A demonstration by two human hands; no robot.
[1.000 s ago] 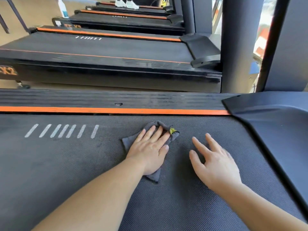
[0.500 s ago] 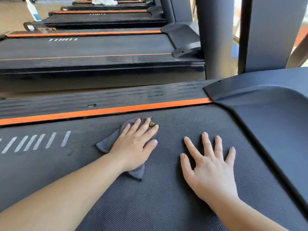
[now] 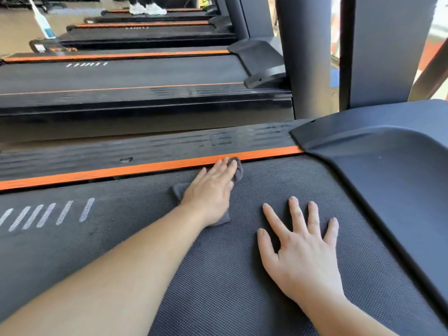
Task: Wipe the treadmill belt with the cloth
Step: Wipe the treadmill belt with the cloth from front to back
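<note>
The dark textured treadmill belt (image 3: pixel 218 275) fills the lower half of the view. A small grey cloth (image 3: pixel 238 172) lies on it at the far edge, against the orange side stripe (image 3: pixel 121 172). My left hand (image 3: pixel 213 187) presses flat on the cloth with straight fingers, and its fingertips reach the stripe. Only the cloth's corners show around the hand. My right hand (image 3: pixel 300 248) lies flat on the bare belt to the right, fingers spread, holding nothing.
The dark motor cover (image 3: pixel 388 170) rises at the right end of the belt. Upright posts (image 3: pixel 305 57) stand behind it. Several more treadmills (image 3: pixel 121 76) run in a row beyond. White stripe marks (image 3: pixel 46 214) sit on the belt at left.
My left hand has slid the cloth away from me, from mid-belt up to the orange stripe. My right hand has spread flat on the belt.
</note>
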